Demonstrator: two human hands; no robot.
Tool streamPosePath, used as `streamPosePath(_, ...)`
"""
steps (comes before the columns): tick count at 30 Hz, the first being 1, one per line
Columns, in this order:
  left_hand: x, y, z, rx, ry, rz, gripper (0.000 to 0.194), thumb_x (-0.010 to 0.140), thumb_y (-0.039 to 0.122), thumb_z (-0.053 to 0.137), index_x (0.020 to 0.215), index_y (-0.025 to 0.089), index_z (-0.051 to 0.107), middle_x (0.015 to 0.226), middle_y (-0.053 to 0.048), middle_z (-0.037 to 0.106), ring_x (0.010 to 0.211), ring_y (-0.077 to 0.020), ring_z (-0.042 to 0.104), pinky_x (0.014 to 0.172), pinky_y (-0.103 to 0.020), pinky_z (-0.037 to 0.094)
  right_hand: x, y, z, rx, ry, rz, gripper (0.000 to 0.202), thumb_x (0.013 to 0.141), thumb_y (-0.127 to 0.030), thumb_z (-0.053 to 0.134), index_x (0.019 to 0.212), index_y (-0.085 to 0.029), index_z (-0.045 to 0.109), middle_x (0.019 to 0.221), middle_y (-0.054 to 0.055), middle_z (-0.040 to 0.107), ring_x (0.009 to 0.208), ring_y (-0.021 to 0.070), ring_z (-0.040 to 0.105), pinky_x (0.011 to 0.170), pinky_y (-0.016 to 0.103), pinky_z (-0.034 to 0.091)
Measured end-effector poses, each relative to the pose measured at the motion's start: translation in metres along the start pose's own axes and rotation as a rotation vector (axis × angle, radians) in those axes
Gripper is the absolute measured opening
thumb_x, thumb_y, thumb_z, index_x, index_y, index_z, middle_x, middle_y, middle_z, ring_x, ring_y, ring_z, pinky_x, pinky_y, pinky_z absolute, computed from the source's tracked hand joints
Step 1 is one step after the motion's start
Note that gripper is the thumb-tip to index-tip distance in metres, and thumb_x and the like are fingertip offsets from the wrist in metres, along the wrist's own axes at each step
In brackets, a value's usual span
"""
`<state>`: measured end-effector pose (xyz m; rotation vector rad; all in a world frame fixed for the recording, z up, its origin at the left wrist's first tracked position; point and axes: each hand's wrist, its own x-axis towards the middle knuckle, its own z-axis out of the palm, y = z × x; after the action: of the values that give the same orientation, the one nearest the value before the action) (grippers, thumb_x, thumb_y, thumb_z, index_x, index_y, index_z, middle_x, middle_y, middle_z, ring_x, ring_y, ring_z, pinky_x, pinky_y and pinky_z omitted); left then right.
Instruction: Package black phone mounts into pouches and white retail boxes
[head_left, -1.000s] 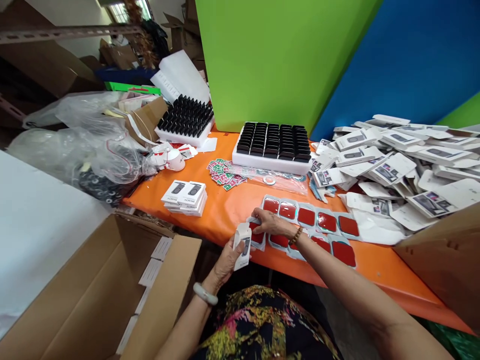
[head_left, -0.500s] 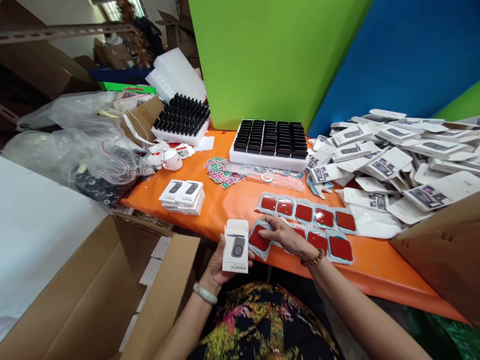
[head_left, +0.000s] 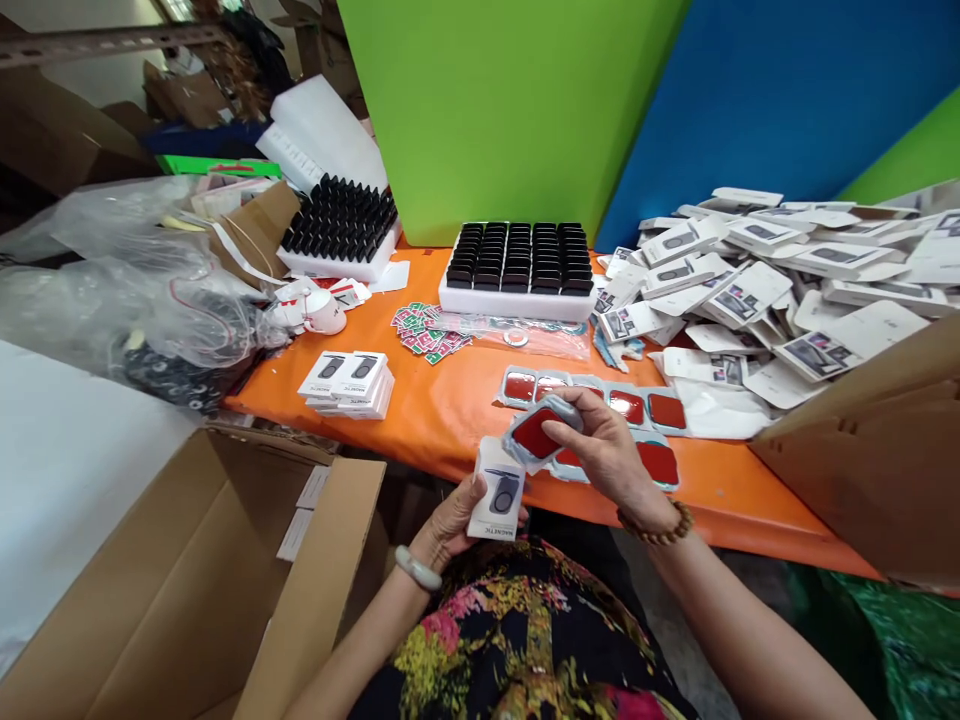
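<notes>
My left hand (head_left: 450,522) is closed round a white box (head_left: 496,500) printed with a dark round-ringed device; its top flap stands up. Between the thumb and fingers of my right hand (head_left: 604,450) is a red square pad in a clear wrapper (head_left: 538,432), tilted just above the box's top end. More wrapped red pads (head_left: 666,411) lie in two rows on the orange table (head_left: 427,420), partly hidden behind my right hand. To the left, small stacks of closed white boxes (head_left: 360,376) rest near the table's front edge.
Two white foam trays (head_left: 517,302) (head_left: 352,265) hold black parts at the back. Coloured cards (head_left: 431,332) lie mid-table. White boxes (head_left: 750,290) are heaped at right, beside a carton (head_left: 862,450). An open carton (head_left: 172,560) stands lower left; plastic bags (head_left: 165,290) lie behind it.
My right hand has lifted the red pad from the table's near row and brought it over the box's top. The box in my left hand is now tilted slightly. The view has shifted a little.
</notes>
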<state>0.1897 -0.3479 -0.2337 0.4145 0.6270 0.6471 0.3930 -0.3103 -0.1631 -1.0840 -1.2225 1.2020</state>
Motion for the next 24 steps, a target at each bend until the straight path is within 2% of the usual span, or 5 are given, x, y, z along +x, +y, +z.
streamPosePath(4,0.002,-0.007,0.009,0.086,-0.128,0.006,0.071,0.058,0.061,0.078,0.105,0.009,0.065,0.085,-0.013,0.071,0.072,-0.0219,0.067,0.064,-0.028,0.051,-0.016,0.003,0.013,-0.124,0.019,-0.073,0.027,0.082,-0.035,0.064,0.104,-0.025,0.054,0.099,0.004,0.061,0.087,0.0178,0.061,0.079,0.033,0.052)
streamPosePath(9,0.001,-0.015,0.020,0.177,-0.224,-0.028,0.071,0.055,0.064,0.077,0.101,0.011,0.067,0.085,-0.011,0.071,0.084,-0.0295,0.068,0.069,-0.034,0.050,-0.035,0.013,0.004,-0.284,-0.060,-0.079,0.022,0.085,-0.031,0.060,0.106,-0.024,0.053,0.096,0.003,0.062,0.086,0.0175,0.061,0.078,0.033,0.052)
streamPosePath(12,0.002,-0.025,0.022,0.174,-0.215,-0.066,0.072,0.054,0.063,0.077,0.103,0.011,0.067,0.085,-0.011,0.071,0.086,-0.0311,0.068,0.070,-0.034,0.049,-0.045,0.015,-0.001,-0.385,-0.118,-0.048,0.020,0.085,-0.030,0.058,0.103,-0.023,0.054,0.096,0.003,0.063,0.086,0.0176,0.061,0.077,0.033,0.051)
streamPosePath(18,0.002,-0.036,0.025,0.224,-0.201,-0.169,0.077,0.045,0.060,0.083,0.104,0.013,0.067,0.079,-0.007,0.071,0.075,-0.0229,0.066,0.069,-0.030,0.046,-0.067,0.026,0.002,-0.518,-0.130,0.020,0.016,0.085,-0.025,0.055,0.101,-0.022,0.053,0.094,0.005,0.062,0.085,0.0183,0.059,0.078,0.033,0.048)
streamPosePath(24,0.003,-0.037,0.024,0.247,-0.192,-0.126,0.072,0.043,0.050,0.087,0.101,0.014,0.066,0.089,-0.006,0.069,0.099,-0.0287,0.062,0.085,-0.034,0.044,-0.092,0.018,0.017,-0.693,-0.209,-0.127,0.021,0.093,-0.020,0.045,0.110,-0.023,0.057,0.104,0.010,0.060,0.097,0.0240,0.052,0.085,0.043,0.043)
